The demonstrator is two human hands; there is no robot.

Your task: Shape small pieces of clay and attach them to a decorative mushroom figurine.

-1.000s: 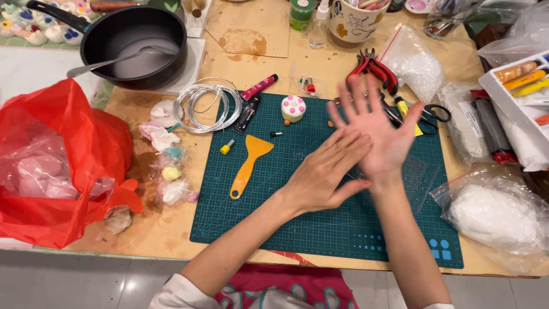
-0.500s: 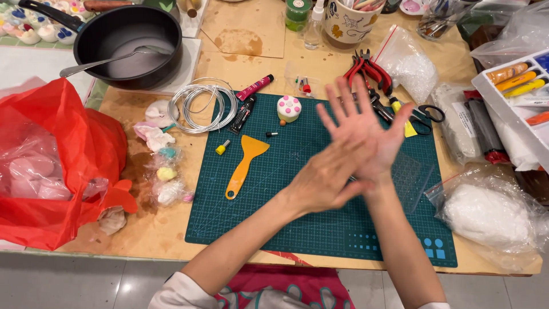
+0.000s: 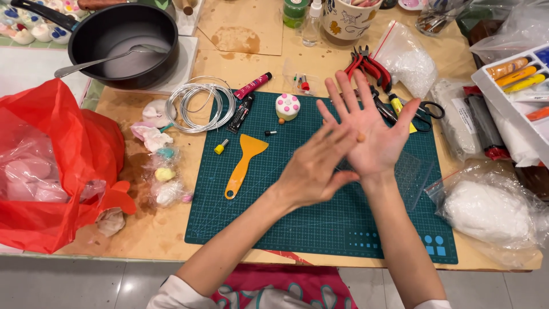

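Note:
My right hand (image 3: 374, 129) is held palm up above the green cutting mat (image 3: 320, 229), fingers spread wide. A small orange clay ball (image 3: 360, 137) rests on its palm. My left hand (image 3: 311, 171) lies flat across the heel of that palm, its fingertips beside the ball. On the mat beyond the hands stand a small white cake-shaped piece with pink dots (image 3: 287, 106) and a tiny orange bead (image 3: 281, 121). An orange plastic scraper (image 3: 243, 166) lies to the left of my left hand.
A wire coil (image 3: 200, 106), tubes (image 3: 252, 86) and a yellow cap (image 3: 220, 149) lie at the mat's left. Left of them are wrapped clay lumps (image 3: 160, 166) and a red bag (image 3: 51, 166). A black pan (image 3: 123, 43) sits behind. Red pliers (image 3: 369, 66), scissors (image 3: 426, 109), a paint tray (image 3: 514, 74) and bagged white clay (image 3: 492, 212) are to the right.
My left hand has rubbed across the right palm and drawn back a little, so the orange ball now shows at its fingertips. The view has shifted slightly.

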